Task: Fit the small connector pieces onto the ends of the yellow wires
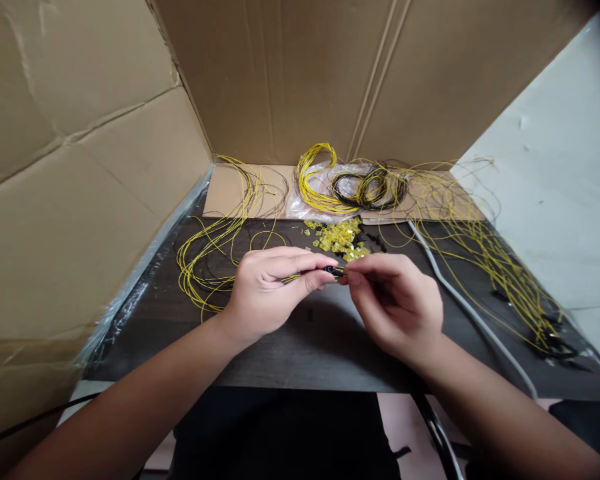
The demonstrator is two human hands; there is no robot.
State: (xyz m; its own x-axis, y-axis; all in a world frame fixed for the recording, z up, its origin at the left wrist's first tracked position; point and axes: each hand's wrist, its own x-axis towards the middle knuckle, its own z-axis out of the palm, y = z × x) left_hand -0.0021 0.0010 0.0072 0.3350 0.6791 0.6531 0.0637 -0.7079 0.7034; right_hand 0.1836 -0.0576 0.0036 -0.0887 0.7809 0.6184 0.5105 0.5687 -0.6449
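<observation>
Both hands, the left hand and right hand, pinch a small black connector above the worktop, with loose yellow wires and many yellow clips seemingly awaiting assembly.

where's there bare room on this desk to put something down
Bare dark desk lies along the near edge, under and between the left hand and right hand. The back is crowded: yellow clips, wire coils. Loose yellow wires cover the right, a loop bundle the left.
</observation>
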